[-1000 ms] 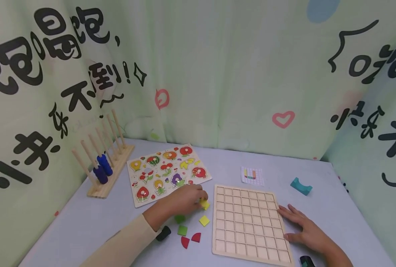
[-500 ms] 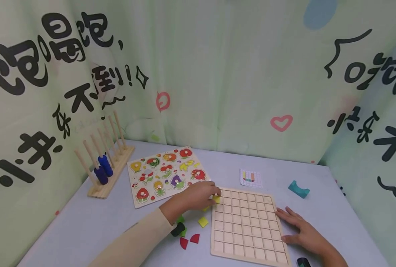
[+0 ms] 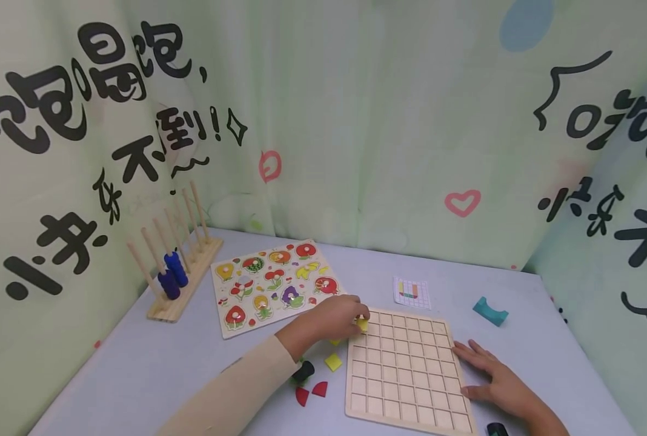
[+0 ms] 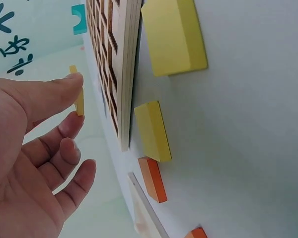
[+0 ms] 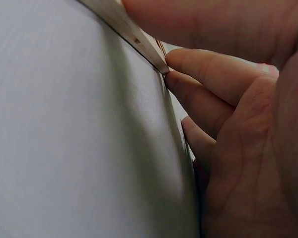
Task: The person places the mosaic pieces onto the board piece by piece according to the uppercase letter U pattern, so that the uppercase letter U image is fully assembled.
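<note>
In the head view my left hand (image 3: pixel 334 318) pinches a yellow square tile (image 3: pixel 362 326) over the upper left corner of the wooden grid board (image 3: pixel 403 367). The left wrist view shows this tile (image 4: pixel 80 105) edge-on between thumb and index finger, apart from the board. My right hand (image 3: pixel 492 378) rests at the board's right edge with its fingers extended. In the right wrist view, fingertips touch the board's side (image 5: pixel 139 43). Left of the board lie a loose yellow tile (image 3: pixel 333 362) and two red quarter-circle pieces (image 3: pixel 311 392). Another yellow tile is partly hidden under my left hand.
A fruit puzzle board (image 3: pixel 274 284) lies behind my left arm. Further left stands a wooden peg rack (image 3: pixel 184 290) with blue pieces. Behind the grid board are a small pattern card (image 3: pixel 412 293) and a teal curved block (image 3: pixel 490 311). Printed curtains surround the table.
My left hand has picked up the yellow tile from beside the board and carried it right, over the board's upper left corner. My right hand has stayed at the board's edge.
</note>
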{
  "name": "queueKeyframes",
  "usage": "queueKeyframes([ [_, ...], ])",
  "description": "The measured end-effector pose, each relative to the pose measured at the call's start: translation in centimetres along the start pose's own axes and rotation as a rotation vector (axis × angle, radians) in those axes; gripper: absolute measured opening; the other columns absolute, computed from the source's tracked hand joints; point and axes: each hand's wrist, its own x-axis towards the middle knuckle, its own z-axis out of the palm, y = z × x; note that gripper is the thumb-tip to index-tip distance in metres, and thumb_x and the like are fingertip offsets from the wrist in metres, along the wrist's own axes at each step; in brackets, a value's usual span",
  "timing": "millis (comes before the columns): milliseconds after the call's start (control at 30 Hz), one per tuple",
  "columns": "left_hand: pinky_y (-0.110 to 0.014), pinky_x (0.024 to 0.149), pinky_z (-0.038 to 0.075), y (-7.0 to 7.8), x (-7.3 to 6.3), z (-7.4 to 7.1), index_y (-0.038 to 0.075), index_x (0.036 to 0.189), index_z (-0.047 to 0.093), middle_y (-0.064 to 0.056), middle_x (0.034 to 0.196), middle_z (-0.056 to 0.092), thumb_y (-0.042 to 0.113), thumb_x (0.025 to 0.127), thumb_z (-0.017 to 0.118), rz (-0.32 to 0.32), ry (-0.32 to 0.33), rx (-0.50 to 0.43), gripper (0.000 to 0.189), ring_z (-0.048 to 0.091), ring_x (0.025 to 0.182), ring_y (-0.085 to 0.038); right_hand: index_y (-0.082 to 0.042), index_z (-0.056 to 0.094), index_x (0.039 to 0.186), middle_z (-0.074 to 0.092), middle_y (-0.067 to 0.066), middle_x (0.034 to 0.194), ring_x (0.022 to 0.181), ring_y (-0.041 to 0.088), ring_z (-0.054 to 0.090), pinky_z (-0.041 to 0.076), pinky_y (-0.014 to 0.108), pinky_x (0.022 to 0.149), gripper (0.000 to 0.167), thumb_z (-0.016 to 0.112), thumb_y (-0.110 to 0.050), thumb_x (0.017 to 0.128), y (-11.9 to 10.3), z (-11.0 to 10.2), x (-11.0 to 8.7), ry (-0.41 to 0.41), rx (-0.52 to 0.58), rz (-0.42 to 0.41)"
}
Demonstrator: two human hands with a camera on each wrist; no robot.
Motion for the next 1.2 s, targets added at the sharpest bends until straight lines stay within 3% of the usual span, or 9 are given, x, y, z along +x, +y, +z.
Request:
queueKeyframes([
  [300,-0.02,0.075,0.048,0.4,0.9,0.2,0.026,0.117,0.069,0.013,0.098,0.056,0.033,0.086,0.075,-0.016,-0.019,0.018,0.032,0.052,0.084,-0.004,-0.005,0.045,0.145,0.03,0.021,0.153,0.14,0.051,0.01,0.013,0.075,0.098,0.088,0.081,-0.037,0.071,-0.1,0.2,0.2,-0.002,0.009,0.009],
  [867,-0.019,0.073,0.046,1.2,2.6,0.5,0.023,0.119,0.069,0.012,0.095,0.055,0.028,0.089,0.072,0.037,-0.065,0.072,0.03,0.05,0.081,-0.004,-0.006,0.046,0.144,0.028,0.024,0.153,0.138,0.053,0.013,0.016,0.076,0.096,0.085,0.08,-0.036,0.072,0.0,-0.1,0.0,0.009,0.002,-0.011],
  [1200,-0.021,0.074,0.047,1.0,2.6,1.0,0.024,0.12,0.069,0.012,0.095,0.057,0.027,0.089,0.072,-0.005,-0.074,0.057,0.031,0.051,0.081,-0.005,-0.004,0.046,0.144,0.025,0.029,0.152,0.136,0.056,0.014,0.017,0.077,0.094,0.083,0.08,-0.033,0.074,0.2,-0.1,-0.1,-0.002,0.013,-0.056],
])
